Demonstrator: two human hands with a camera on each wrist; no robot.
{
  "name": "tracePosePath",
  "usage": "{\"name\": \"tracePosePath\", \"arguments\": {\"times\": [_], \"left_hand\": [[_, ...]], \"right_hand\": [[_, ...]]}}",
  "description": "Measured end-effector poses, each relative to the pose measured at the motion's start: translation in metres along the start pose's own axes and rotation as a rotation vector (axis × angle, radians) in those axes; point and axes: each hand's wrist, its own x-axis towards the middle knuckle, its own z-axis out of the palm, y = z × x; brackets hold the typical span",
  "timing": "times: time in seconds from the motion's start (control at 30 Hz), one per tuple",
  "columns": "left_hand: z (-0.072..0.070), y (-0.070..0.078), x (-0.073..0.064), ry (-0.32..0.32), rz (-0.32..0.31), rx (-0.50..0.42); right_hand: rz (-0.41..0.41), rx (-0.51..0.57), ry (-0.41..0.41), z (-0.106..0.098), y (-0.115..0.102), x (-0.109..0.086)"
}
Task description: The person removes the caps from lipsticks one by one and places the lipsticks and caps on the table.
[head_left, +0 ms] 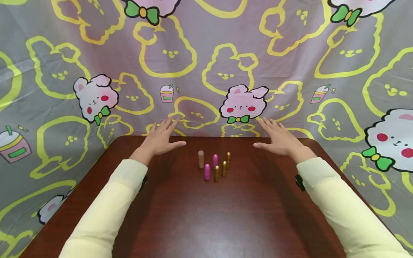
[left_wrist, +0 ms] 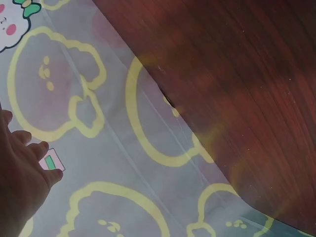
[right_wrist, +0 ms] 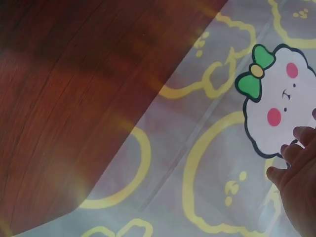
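Note:
My left hand (head_left: 160, 138) is held up over the back left of the table, fingers spread and nothing in it. Mirroring it on the right, my right hand (head_left: 279, 139) also has extended fingers and holds nothing. Between and below them stands a group of small upright tubes, apart from both hands. A tan cylinder (head_left: 201, 159) is leftmost. Two pink bullet-shaped tubes stand near it, one in front (head_left: 207, 172) and one behind (head_left: 215, 161). Three gold bullet-shaped tubes, front (head_left: 217, 173), middle (head_left: 224, 169) and back (head_left: 228, 159), are to the right. Neither wrist view shows the tubes.
A dark reddish wooden table (head_left: 206, 222) with rounded far corners lies below. Grey cloth (head_left: 200, 43) printed with yellow outlines and white cartoon animals hangs behind and along both sides. Each sleeve is pale yellow, with a small black device at the wrist.

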Motion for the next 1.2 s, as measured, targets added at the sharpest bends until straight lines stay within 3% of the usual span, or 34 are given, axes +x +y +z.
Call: {"name": "tracePosePath", "arguments": {"times": [0.63,1.0,1.2], "left_hand": [[0.006,0.022,-0.037,-0.011,0.092,-0.037],[0.023,0.033,-0.055,0.014,0.138,-0.076],[0.033,0.042,-0.062,0.026,0.157,-0.116]], "right_hand": [[-0.079,0.116,0.032,0.017,-0.030,-0.014],[-0.139,0.228,0.053,0.039,-0.051,-0.015],[-0.153,0.288,-0.007,0.051,-0.061,-0.013]]}}
